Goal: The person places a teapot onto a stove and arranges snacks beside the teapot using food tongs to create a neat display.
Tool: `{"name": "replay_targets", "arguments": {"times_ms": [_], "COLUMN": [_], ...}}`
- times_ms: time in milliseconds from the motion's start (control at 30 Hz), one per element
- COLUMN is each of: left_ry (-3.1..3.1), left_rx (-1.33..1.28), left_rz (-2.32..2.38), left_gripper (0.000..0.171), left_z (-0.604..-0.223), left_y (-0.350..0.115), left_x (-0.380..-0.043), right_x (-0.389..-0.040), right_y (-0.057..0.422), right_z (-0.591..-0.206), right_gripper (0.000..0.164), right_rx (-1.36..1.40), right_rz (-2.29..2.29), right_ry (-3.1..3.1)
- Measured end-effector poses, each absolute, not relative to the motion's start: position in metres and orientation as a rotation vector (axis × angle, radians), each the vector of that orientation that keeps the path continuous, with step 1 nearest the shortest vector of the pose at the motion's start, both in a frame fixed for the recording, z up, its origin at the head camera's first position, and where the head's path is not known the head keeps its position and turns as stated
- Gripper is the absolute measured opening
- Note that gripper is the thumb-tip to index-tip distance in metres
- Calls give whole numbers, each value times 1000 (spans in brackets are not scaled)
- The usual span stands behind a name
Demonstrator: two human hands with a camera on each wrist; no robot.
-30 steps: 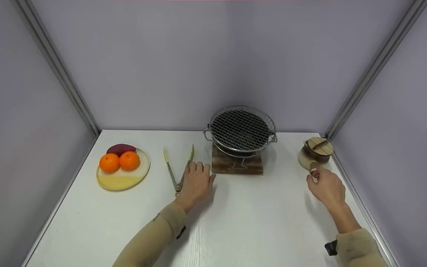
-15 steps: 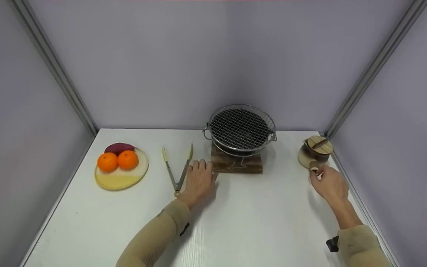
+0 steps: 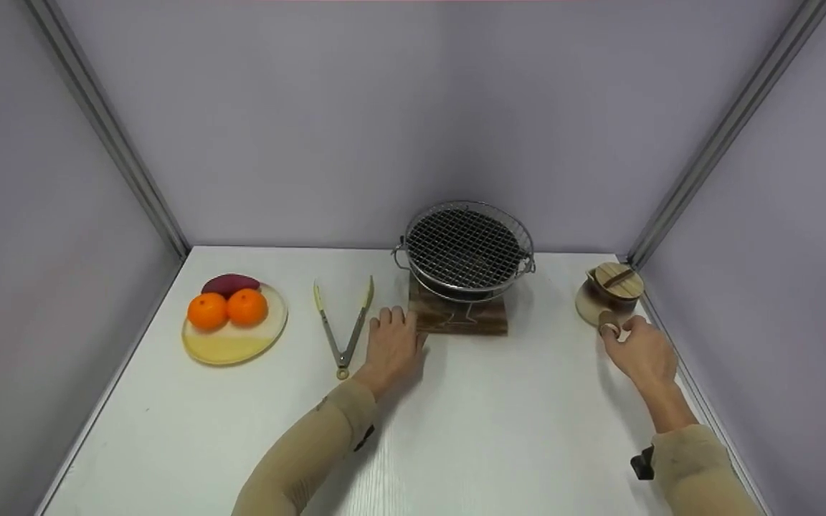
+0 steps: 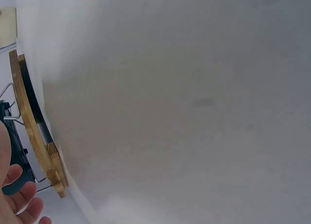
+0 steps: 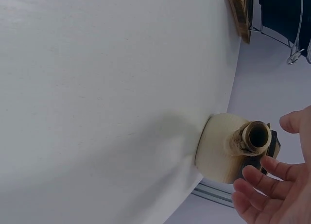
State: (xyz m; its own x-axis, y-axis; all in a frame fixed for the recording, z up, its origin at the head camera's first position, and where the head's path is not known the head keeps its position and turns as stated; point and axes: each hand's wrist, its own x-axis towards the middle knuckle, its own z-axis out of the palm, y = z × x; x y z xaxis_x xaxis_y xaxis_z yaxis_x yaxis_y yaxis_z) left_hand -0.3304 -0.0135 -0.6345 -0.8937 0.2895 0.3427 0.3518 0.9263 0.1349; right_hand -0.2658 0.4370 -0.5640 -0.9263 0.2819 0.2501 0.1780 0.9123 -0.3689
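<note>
A small brown and cream teapot with a wooden lid stands at the back right. Its hollow side handle points toward my right hand. In the right wrist view that hand's thumb is spread from the fingers, close to the handle without gripping it. My left hand is at the front left corner of the grill's wooden base, fingers relaxed; whether it touches the wood is unclear. On that base sits a round tabletop grill with a wire mesh top. Nothing is held in either hand.
Spread metal tongs with yellowish tips lie left of my left hand. Farther left, a round plate carries two oranges and a purple sweet potato. Grey walls border the white table at the back and sides.
My left hand has shifted slightly right, away from the tongs to the wooden base. The right hand has moved slightly right beside the teapot handle, its thumb and fingers now farther apart.
</note>
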Motion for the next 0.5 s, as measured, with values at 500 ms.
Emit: {"name": "replay_targets", "arguments": {"times_ms": [500], "left_ry": [-2829], "left_rx": [-475], "left_rz": [-267], "left_gripper": [44], "left_z": [-638], "left_y": [-1], "left_x": [-334], "right_x": [-286], "right_y": [441], "right_z": [-565], "right_gripper": [74], "right_rx": [-450], "right_rz": [479], "right_ry": [-2890]}}
